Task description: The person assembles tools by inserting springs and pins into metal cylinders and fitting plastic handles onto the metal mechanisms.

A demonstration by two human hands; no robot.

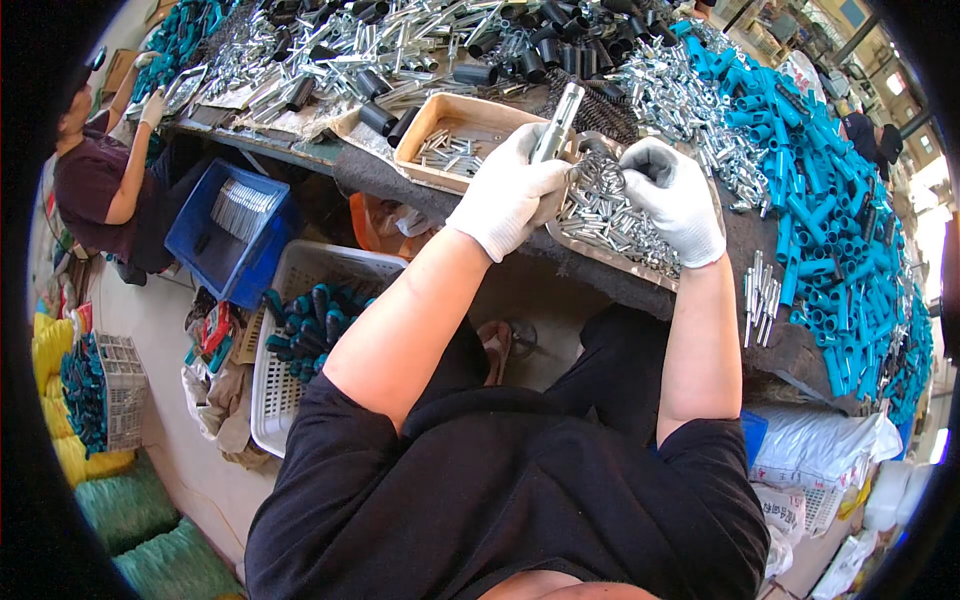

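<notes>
My left hand, in a white glove, is wrapped round a shiny metal shaft that slants up and away to the right. A slot or groove shows near its upper end. To its right my right hand, gloved too, has its thumb and fingers brought together in a pinch; whatever is in them is too small to make out. Both hands hover over a tray of small metal pins and springs. Left of it lies a beige tray with some short metal pins.
Metal parts and black sleeves are heaped across the far bench. Teal tubes pile up at the right, near several loose rods. Below left stand a blue bin and a white basket. A co-worker works at far left.
</notes>
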